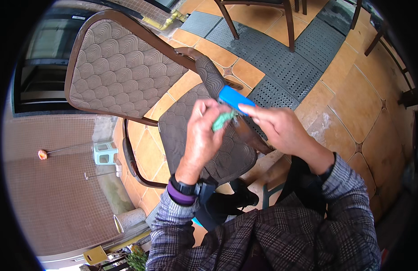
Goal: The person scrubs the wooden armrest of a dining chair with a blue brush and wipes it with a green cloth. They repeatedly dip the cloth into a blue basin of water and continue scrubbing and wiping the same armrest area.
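My left hand [205,130] grips a crumpled green cloth or pad [223,121] against the armrest. In my right hand [281,128] is a blue block-shaped tool [236,98], possibly a brush; its underside is hidden. Both hands meet over the armrest [209,73] of a brown-framed chair, and its bare front part [248,133] runs down past my right fingers. The chair's seat [181,125] and backrest [124,67] wear dark cover fabric with a wave pattern. A fabric sleeve wraps the upper part of this armrest. Its other armrest [129,152] stands to the left.
Perforated grey mats [280,61] lie on the orange tiled floor [358,101]. Another chair's leg [290,30] stands on them at the top. Against the tiled wall [60,189] are a pale blue plastic stool [105,153] and a long-handled tool [68,149]. A yellow pipe [165,23] runs along the wall base.
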{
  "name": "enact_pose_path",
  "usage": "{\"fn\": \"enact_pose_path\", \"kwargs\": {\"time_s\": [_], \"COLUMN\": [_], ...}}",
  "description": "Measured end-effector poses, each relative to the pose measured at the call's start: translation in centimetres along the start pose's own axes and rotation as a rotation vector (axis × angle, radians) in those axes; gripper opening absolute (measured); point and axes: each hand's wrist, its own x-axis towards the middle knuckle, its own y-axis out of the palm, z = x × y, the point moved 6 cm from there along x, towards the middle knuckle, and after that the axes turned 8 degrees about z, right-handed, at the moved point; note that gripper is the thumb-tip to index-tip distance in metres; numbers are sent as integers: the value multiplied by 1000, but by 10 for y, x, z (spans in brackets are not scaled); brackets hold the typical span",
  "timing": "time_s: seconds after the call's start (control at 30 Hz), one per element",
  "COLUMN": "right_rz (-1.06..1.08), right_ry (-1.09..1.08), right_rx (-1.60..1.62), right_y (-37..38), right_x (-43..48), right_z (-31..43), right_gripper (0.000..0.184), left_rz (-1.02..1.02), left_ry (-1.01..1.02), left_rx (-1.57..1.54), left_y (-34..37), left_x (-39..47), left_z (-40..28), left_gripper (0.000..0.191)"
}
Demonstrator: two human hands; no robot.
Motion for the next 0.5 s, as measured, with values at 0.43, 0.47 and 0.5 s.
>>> {"fn": "enact_pose_path", "kwargs": {"time_s": [0.43, 0.47, 0.5], "right_rz": [-181, -95, -30], "right_ry": [-22, 137, 239], "right_rx": [398, 528, 629], "right_y": [19, 23, 29], "right_x": [62, 39, 15], "right_z": [-52, -54, -54], "right_gripper": [38, 38, 38], "left_rz": [-28, -11, 1], "left_ry": [-51, -54, -51], "left_rx": [86, 50, 14], "left_y": [-12, -9, -7], "left_x": [35, 25, 15], "left_z": [27, 21, 15], "left_gripper": [25, 25, 25]}}
